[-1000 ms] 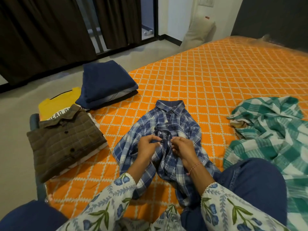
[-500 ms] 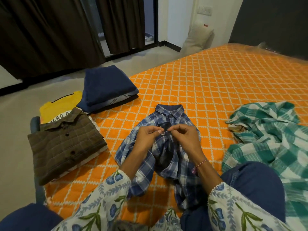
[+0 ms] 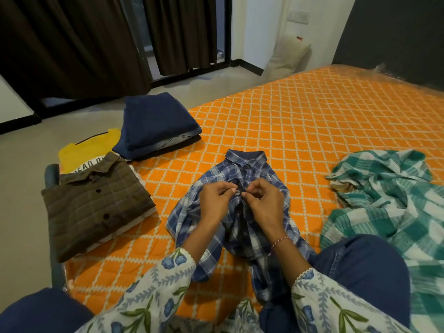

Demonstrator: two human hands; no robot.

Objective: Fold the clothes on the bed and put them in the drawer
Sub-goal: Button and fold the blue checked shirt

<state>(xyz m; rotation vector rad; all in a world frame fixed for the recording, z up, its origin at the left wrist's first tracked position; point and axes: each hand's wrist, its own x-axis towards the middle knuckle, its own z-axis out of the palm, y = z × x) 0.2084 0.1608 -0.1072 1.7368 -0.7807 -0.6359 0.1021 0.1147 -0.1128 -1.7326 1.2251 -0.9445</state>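
A blue plaid shirt (image 3: 240, 212) lies collar-away on the orange quilted bed (image 3: 312, 121), its long axis running toward the person. Both hands meet at its placket – the left hand (image 3: 216, 200) and right hand (image 3: 264, 200) each pinch cloth beside a dark button (image 3: 237, 192) between them. Folded clothes (image 3: 101, 203) sit to the left; a green checked cloth (image 3: 384, 203) lies crumpled to the right.
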